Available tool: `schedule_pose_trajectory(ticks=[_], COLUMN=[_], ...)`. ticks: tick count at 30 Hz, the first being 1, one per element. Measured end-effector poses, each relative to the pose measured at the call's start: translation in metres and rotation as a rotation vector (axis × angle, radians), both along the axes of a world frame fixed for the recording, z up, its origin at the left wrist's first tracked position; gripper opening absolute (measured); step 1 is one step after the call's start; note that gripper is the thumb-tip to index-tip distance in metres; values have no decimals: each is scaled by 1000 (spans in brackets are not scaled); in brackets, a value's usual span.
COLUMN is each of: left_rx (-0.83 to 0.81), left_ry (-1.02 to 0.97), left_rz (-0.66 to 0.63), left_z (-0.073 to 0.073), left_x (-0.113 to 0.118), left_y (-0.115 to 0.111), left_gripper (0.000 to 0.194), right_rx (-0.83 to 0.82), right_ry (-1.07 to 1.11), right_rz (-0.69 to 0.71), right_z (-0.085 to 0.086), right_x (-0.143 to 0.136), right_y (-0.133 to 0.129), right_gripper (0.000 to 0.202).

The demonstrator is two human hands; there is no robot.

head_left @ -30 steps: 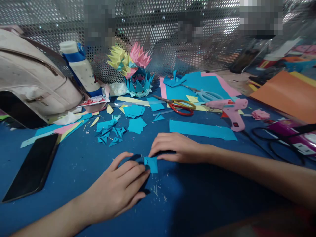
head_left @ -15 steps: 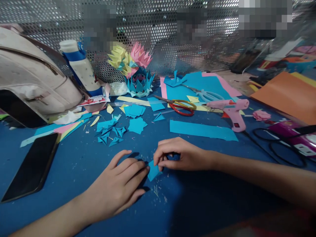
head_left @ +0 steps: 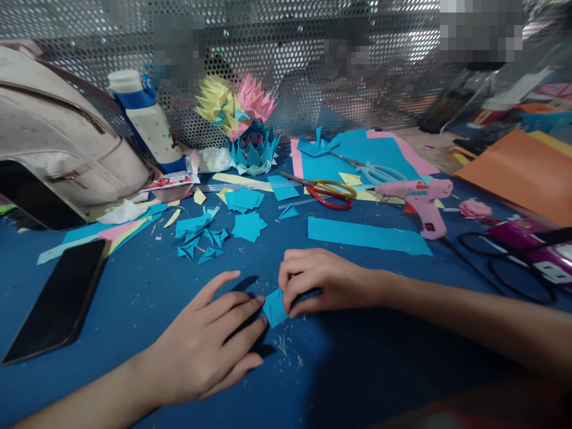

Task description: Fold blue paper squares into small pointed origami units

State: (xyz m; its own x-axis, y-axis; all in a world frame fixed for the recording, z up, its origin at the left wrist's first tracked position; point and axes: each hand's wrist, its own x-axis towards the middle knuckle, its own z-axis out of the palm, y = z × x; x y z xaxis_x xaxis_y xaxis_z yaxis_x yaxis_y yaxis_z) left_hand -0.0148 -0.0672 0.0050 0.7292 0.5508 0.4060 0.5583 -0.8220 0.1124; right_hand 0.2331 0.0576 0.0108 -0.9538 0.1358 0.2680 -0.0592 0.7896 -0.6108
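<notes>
A small piece of blue paper (head_left: pixel 274 308) with crease lines lies on the blue table between my two hands. My left hand (head_left: pixel 218 339) is open, palm down with fingers apart, and its fingertips touch the paper's left edge. At the right edge, my right hand (head_left: pixel 324 283) pinches the paper between thumb and fingers, which cover that side. Beyond my hands lie folded blue paper points (head_left: pixel 196 244), a stack of blue paper squares (head_left: pixel 248 226) and a long blue paper strip (head_left: pixel 369 236).
Red-and-yellow-handled scissors (head_left: pixel 330 195) and a pink glue gun (head_left: pixel 426 202) with a black cord lie farther back. A dark phone (head_left: pixel 58 301) rests at the left. Behind stand a bottle (head_left: pixel 147 122), folded paper flowers (head_left: pixel 254 146) and a perforated metal panel (head_left: pixel 286 83).
My right hand's fingers have closed further at the paper's right edge. The paper has turned slightly and shows more of its creased face. My left fingers have spread a little.
</notes>
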Motion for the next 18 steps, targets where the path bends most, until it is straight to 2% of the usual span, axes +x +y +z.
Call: schedule_pose_trajectory(ticks=[9,18], left_rx=[42,7], left_ry=[34,33], left_rz=[9,-26], left_z=[7,5], left_x=[4,4], left_y=[4,4], left_gripper=[41,38], right_rx=[20,-18], right_ry=[9,17], right_rz=[-14,-67], right_z=[1,1], right_x=[-1,-3], right_y=[-1,-2], right_gripper=[7,6])
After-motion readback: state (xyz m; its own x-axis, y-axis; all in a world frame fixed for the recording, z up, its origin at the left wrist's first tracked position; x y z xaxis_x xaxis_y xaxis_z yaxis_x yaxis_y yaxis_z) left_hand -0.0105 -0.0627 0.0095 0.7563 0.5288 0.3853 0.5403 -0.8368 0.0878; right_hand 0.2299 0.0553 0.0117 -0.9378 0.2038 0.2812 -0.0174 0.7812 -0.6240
